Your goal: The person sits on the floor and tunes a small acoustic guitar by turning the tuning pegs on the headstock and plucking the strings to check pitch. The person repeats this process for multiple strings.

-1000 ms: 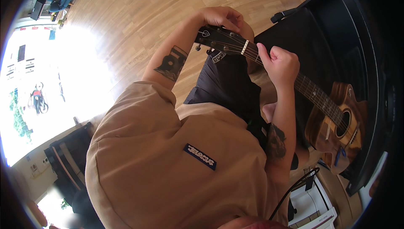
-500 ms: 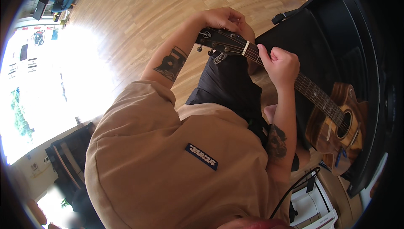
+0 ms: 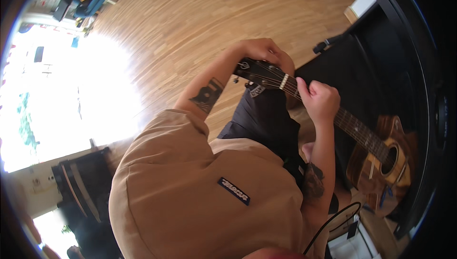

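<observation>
The guitar lies slantwise on the person's right. Its body is near the right rim of the black surface, toward the lower corner; if it really rests there, I cannot tell. The headstock is above the dark trousers.

The right hand is at the neck, just beside the nut, with fingers curled and thumb stretched out. How firmly it closes, I cannot tell, because the fingertips are hidden. The left hand bends over the far edge of the headstock, fingers curled at the pegs there; if they pinch one, I cannot tell.

In my judgement, a peg turned too far could break a string. If the right hand loosens, the neck could roll and the body could knock against the rim. The cable loops just beside the right forearm, so a quick pull backward could catch it.
</observation>
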Demonstrator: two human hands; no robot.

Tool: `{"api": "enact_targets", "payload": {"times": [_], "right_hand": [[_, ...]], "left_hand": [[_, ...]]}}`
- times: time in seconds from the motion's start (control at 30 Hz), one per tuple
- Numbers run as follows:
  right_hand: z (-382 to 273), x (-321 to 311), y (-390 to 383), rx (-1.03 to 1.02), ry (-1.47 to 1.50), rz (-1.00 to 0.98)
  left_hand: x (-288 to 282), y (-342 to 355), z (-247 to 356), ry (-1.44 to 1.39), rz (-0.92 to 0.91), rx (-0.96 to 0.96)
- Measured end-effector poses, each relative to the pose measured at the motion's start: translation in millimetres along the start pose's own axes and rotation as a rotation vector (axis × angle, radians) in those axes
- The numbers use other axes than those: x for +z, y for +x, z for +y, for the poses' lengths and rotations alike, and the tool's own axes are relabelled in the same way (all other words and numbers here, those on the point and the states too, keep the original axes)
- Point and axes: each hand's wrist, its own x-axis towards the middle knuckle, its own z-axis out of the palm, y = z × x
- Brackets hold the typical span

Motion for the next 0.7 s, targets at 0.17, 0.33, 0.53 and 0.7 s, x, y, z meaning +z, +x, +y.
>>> {"api": "enact_targets", "payload": {"times": [0.17,0.33,0.53,0.7], "right_hand": [[-1.1,-0.6,-2.1,0.072,0.031,-0.034],[-1.9,2.9,-5.1,0.025,0.058,0.034],[4.3,3.9,-3.8,0.010,0.032,0.018],[3.1,3.0,-3.8,-0.005,0.028,0.033]], "left_hand": [[-2.6,-4.3,-22.9,-0.321,-0.002,0.113],[-5.9,-5.2,-12.1,-0.324,-0.076,0.102],[2.9,-2.0,-7.8,-0.100,0.030,0.044],[1.8,-5.3,-4.9,-0.198,-0.027,0.060]]}}
